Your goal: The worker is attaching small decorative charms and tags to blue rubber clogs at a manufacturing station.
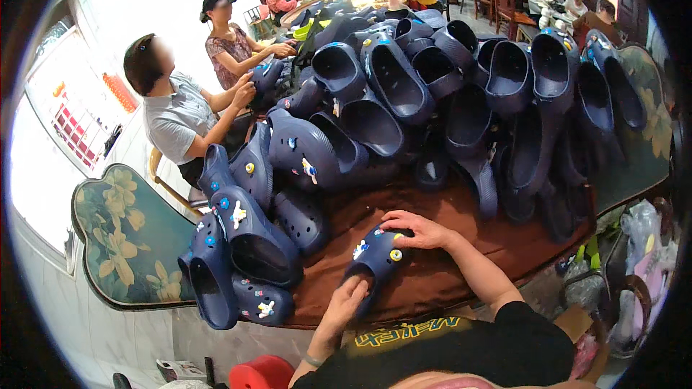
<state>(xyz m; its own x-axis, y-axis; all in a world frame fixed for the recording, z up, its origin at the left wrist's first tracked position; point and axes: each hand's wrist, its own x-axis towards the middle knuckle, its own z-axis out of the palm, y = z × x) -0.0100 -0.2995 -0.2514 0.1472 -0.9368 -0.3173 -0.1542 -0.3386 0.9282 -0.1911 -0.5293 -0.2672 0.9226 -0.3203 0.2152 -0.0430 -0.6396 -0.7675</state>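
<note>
A navy foam clog (380, 262) with small cartoon charms on its upper rests on the near part of the brown-covered table, in front of me. My left hand (349, 301) holds it at the foot opening, fingers partly inside and hidden. Across the toe end lies my right hand (424, 232), its fingers curved over the upper and its thumb near a round yellow-and-white charm (396, 254). To the left, several decorated clogs (252, 239) lean against one another at the table edge. One clog (299, 220) beside them shows bare holes.
A high heap of navy clogs (393, 79) covers the far side of the brown cloth (432, 209). Floral-patterned panels (122, 245) flank the table. Two people (176, 119) handle clogs at the left; others sit farther back. A red stool (261, 373) stands below left, plastic bags (641, 245) at right.
</note>
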